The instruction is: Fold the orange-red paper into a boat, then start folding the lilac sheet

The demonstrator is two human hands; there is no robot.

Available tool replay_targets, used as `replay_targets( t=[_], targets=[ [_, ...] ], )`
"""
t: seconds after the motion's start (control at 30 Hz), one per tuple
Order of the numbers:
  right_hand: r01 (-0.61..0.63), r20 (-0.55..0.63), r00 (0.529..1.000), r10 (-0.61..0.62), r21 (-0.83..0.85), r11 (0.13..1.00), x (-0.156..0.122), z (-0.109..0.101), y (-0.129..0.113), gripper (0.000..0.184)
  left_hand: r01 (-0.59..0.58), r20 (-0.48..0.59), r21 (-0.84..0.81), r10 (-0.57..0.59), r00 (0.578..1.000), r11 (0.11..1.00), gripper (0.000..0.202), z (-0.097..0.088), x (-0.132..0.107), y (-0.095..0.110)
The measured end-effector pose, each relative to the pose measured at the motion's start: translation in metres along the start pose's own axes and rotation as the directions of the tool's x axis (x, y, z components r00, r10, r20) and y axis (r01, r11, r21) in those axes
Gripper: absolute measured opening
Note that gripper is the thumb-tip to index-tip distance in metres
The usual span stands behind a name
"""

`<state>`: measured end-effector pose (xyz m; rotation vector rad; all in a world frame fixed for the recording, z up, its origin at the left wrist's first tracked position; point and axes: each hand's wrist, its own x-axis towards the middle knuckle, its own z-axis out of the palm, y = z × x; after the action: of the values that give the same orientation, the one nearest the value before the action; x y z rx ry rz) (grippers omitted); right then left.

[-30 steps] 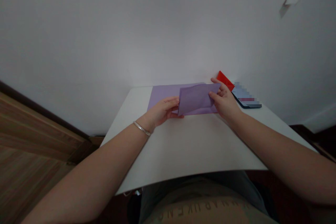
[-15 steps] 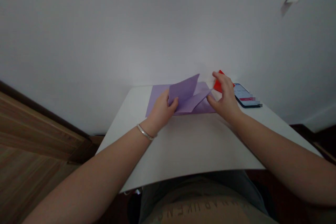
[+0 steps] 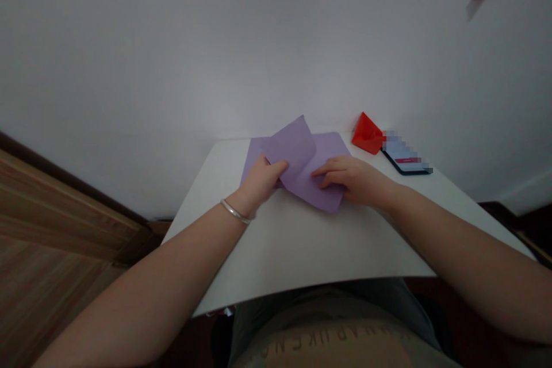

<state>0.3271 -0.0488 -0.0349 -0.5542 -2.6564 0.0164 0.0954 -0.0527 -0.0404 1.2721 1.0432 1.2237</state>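
Note:
A folded sheet of purple paper (image 3: 288, 146) is tilted up in my left hand (image 3: 260, 177), whose thumb presses on its face while the fingers go behind. One flap of it stands up toward the wall. My right hand (image 3: 356, 179) lies over the paper's right part, its fingers stretched out and touching the surface; the thumb is hidden. Beneath, another flat purple sheet (image 3: 331, 141) rests on the white table (image 3: 302, 253), partly covered by the held one.
A folded red paper piece (image 3: 366, 135) stands at the table's back right, beside a phone (image 3: 405, 156) with a lit screen. The wall (image 3: 276, 57) rises right behind the table. Wooden furniture (image 3: 64, 213) is at the left.
My right hand has moved left and nearer to me, from beside the red piece onto the purple paper. The held paper has turned, with its right part now lower and toward me.

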Motion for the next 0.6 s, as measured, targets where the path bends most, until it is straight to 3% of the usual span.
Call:
replay_targets(
  t=[0.2,0.4,0.5,0.6],
  targets=[
    [-0.113,0.069,0.990,0.121,-0.106,0.988,-0.002,-0.014,-0.002,0.030,0.089,0.056,-0.063,-0.085,0.995,0.994,0.042,-0.001,0.001,-0.005],
    [-0.230,0.131,0.962,0.238,-0.073,0.971,-0.008,-0.013,0.004,0.030,0.072,0.096,0.138,-0.086,0.992,0.988,0.038,-0.006,0.002,-0.002],
    [-0.285,0.181,0.943,0.279,0.005,0.959,-0.009,-0.006,0.006,0.037,-0.051,0.061,0.355,0.032,0.998,0.933,0.043,-0.008,0.003,-0.002],
    [-0.251,0.204,0.949,0.241,0.028,0.968,-0.008,-0.002,0.005,0.055,-0.187,0.068,0.532,0.179,0.982,0.826,0.046,-0.007,0.003,0.000]
  ],
)
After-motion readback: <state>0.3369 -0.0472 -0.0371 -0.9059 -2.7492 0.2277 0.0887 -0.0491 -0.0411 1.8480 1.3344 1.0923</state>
